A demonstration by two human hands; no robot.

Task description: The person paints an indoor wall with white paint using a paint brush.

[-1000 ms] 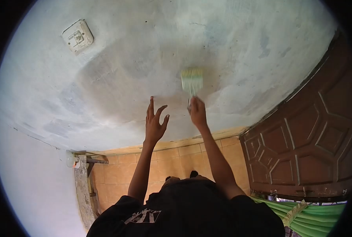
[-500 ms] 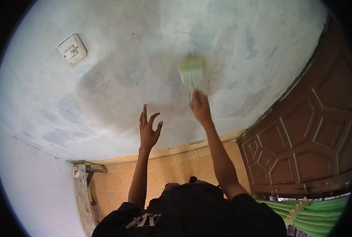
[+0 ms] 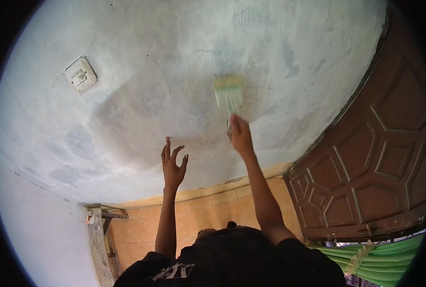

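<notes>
Right hand [image 3: 240, 135] was clamped on the brush [image 3: 228, 95] handle, pale bristles flat on the wall [image 3: 174, 57] around 12 o'clock. Left hand [image 3: 172, 165] hung just off the wall, fingers spread, holding nothing. Loads of bare patchy plaster out to the switch [image 3: 80, 74] at 10; carved brown door [image 3: 380, 158] hemmed things in at 3.

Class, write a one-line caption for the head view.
Right hand presses a paintbrush to the wall; left hand open.
</notes>
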